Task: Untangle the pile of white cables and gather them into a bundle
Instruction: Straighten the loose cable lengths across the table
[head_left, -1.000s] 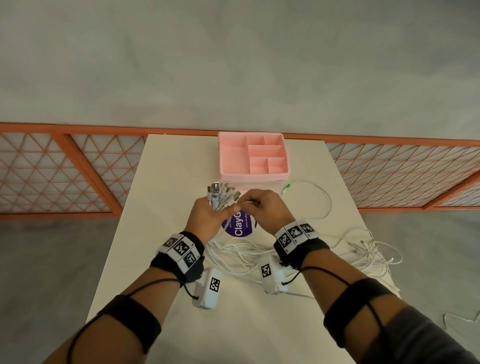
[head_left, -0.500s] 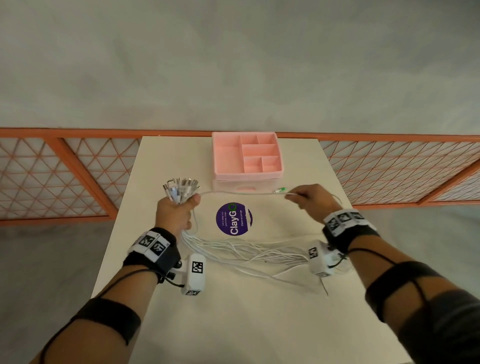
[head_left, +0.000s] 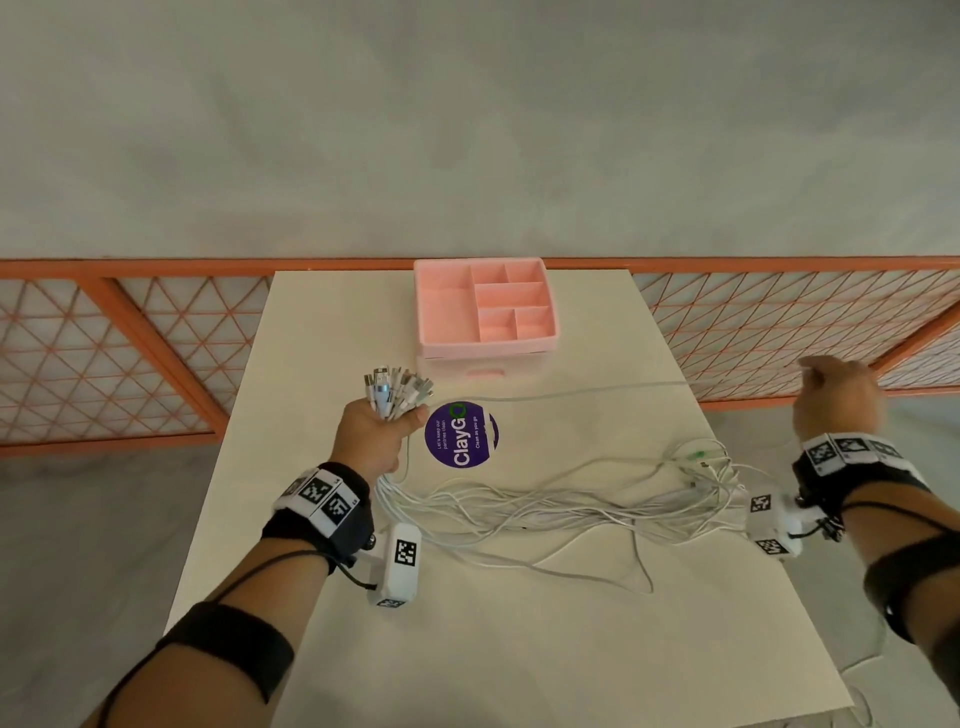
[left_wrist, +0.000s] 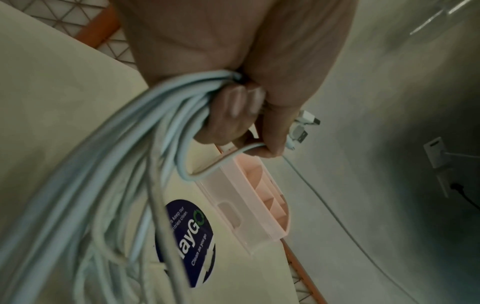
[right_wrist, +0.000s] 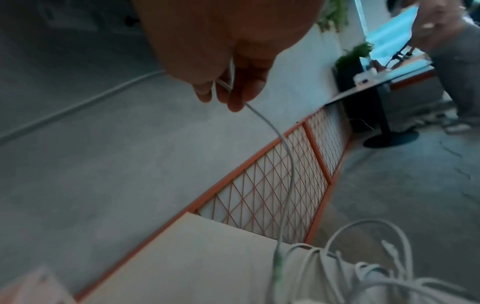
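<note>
Left hand: I gripped the cables in my fist, plugs fanned out above it.
Right hand: I pinched one cable, stretched between my hands.
Cables: slack trailed from my left fist across the table, ends near my right wrist.
Organizer: beyond my left fist.

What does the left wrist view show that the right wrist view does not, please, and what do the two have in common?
Only the left wrist view shows the left hand gripping the bundle of white cables, plug ends sticking out past its fingers, and the purple sticker. Only the right wrist view shows the right hand pinching a single cable, with potted plants behind. Both show the table and the orange lattice fence.
</note>
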